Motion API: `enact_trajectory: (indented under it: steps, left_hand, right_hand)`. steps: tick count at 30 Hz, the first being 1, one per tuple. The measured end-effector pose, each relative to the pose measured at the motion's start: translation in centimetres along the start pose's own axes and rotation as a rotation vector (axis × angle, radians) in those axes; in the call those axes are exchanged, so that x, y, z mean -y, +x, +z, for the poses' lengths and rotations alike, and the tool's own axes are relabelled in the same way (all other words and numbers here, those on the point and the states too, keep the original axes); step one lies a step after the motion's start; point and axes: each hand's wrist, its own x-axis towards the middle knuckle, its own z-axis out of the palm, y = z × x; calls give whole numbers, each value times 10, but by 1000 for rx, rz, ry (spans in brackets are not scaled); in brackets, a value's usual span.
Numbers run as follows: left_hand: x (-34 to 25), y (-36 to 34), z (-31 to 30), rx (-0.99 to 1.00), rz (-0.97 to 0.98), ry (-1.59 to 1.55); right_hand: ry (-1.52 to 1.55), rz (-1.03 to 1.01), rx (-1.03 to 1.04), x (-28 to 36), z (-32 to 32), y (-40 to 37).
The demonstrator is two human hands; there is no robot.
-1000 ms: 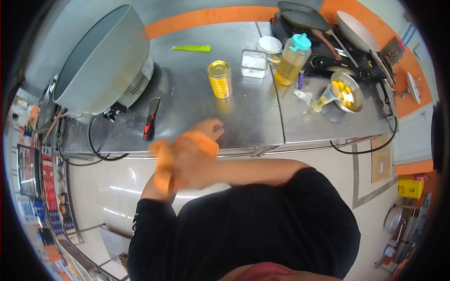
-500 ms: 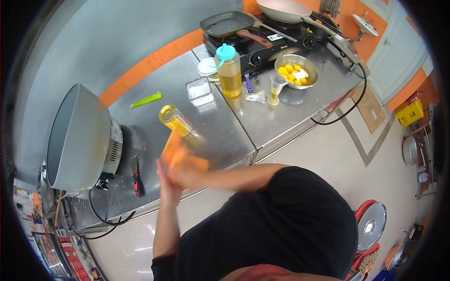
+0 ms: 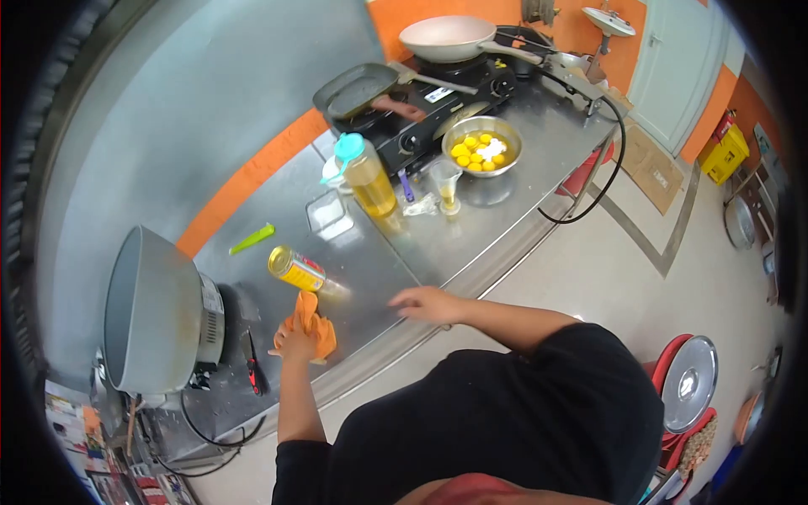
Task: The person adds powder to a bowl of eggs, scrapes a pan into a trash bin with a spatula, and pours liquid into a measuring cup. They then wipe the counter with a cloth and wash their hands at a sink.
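My left hand (image 3: pixel 296 338) rests on the counter with its fingers closed on a crumpled orange cloth (image 3: pixel 311 316). Just beyond the cloth stands a yellow can (image 3: pixel 296 269) with a gold-coloured top. My right hand (image 3: pixel 427 305) is over the counter's front edge, fingers stretched out and holding nothing. Left of the cloth lies a scraper (image 3: pixel 253 370) with a red and black handle. A green-handled tool (image 3: pixel 252 239) lies farther back. Behind the can sits a small clear container (image 3: pixel 330 217) with white contents.
A big grey drum-shaped machine (image 3: pixel 160 311) stands at left. Toward the back are an oil bottle (image 3: pixel 368 178), a clear measuring cup (image 3: pixel 447 187), a purple spoon (image 3: pixel 406 185) and a metal bowl (image 3: pixel 515 156) of egg yolks. Pans (image 3: pixel 446 39) sit on the black stove (image 3: pixel 459 105).
My hands, together on the orange cloth before, have separated. The left has lowered the cloth to the counter; the right has let go and moved right. The view has shifted.
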Motion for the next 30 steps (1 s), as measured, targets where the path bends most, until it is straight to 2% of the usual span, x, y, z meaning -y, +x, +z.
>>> enact_trajectory:
  steps: [2,3,4,6,8,11,13,15,17,19,21,22,24,26,27,30]
  left_hand:
    - [-40,-8,-21,-70,99,300]
    - [-85,-28,-44,-307,194,306]
    - [-124,-30,-56,-310,232,300]
    - [-211,-42,-68,-143,835,-648]
    - [-312,-85,-81,279,699,-779]
    - [-436,-118,-39,337,992,-803]
    - [-515,-142,-2,400,1212,-824]
    - [-572,-147,49,380,1291,-556]
    - [-603,-134,120,333,1272,-301]
    - [-604,-102,200,345,1225,-9]
    - [-580,-79,238,534,1266,278]
    - [-570,-69,251,641,1231,369]
    - [-572,-57,257,765,1130,469]
    - [-608,-53,255,795,1062,510]
    - [-638,-51,254,796,1048,523]
    - [-767,-45,254,755,1087,586]
  right_hand:
    - [-7,113,-138,-21,-47,-51]
    - [-40,179,-210,-34,-67,-80]
    - [-39,195,-243,-46,-84,-107]
    - [108,191,-457,-67,-114,-171]
    - [110,187,-555,-74,-137,-232]
    - [299,194,-679,-79,-163,-318]
    - [212,379,-747,-71,-174,-382]
    - [223,440,-887,-76,-181,-440]
    - [206,477,-989,-79,-195,-489]
    - [157,506,-1127,-89,-223,-536]
    - [92,513,-1286,-97,-249,-577]
    - [87,537,-1320,-104,-266,-602]
    - [146,448,-1559,-129,-299,-659]
    - [53,593,-1729,-163,-323,-726]
    - [22,741,-1766,-169,-332,-760]
    - [-95,1150,-1962,-200,-324,-850]
